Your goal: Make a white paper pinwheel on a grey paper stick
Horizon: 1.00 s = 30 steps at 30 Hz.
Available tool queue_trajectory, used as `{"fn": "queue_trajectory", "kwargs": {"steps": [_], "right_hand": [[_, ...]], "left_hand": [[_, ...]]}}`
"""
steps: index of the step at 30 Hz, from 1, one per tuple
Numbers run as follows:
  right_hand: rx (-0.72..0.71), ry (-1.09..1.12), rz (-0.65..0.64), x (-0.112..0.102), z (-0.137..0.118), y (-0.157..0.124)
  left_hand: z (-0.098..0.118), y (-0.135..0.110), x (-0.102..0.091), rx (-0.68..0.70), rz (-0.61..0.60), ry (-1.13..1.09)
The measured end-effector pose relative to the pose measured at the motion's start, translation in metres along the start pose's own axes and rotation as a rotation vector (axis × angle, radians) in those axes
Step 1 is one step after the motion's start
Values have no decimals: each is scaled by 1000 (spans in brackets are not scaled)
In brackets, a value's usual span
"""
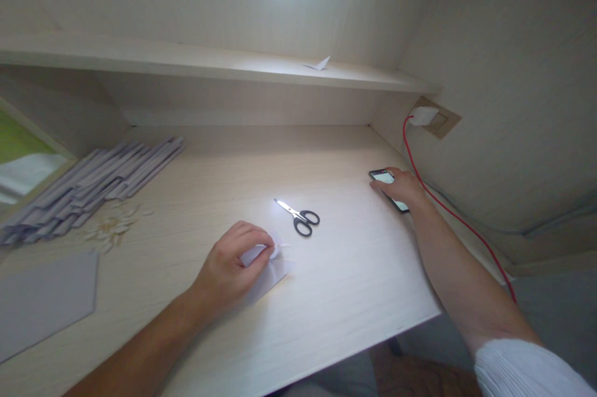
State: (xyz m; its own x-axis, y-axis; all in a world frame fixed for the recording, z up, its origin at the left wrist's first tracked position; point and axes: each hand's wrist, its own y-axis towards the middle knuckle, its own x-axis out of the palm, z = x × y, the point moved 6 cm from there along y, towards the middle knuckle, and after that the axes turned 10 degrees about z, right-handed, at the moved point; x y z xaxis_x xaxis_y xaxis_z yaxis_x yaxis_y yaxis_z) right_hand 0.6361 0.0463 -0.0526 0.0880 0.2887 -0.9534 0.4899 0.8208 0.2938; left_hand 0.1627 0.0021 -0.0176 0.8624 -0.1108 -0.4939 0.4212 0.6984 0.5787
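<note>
Pale desk, right hand on phone, screen illegible

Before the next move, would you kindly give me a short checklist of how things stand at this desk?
1. White paper in hand: ok, pinched in the left hand, with part of the white paper showing below the fingers.
2. Right hand free: not ok, the right hand is on the phone.
3. Scissors set down: ok, the scissors lie on the desk between the hands.
4. Scraps cleared: not ok, the scraps lie near the folded papers.
5. Red cable clear of the right forearm: cannot tell whether the red cable touches it.
</note>
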Motion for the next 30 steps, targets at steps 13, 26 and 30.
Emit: {"fn": "queue_trajectory", "kwargs": {"steps": [13, 26, 30], "right_hand": [[52, -22, -7, 0, 2, 0], [50, -2, 10, -1, 1, -2], [44, 4, 7, -3, -1, -3]], "left_hand": [[-1, 0, 1, 7, 2, 7], [-1, 0, -1, -7, 4, 10], [-1, 0, -1, -11, 3, 8]]}}
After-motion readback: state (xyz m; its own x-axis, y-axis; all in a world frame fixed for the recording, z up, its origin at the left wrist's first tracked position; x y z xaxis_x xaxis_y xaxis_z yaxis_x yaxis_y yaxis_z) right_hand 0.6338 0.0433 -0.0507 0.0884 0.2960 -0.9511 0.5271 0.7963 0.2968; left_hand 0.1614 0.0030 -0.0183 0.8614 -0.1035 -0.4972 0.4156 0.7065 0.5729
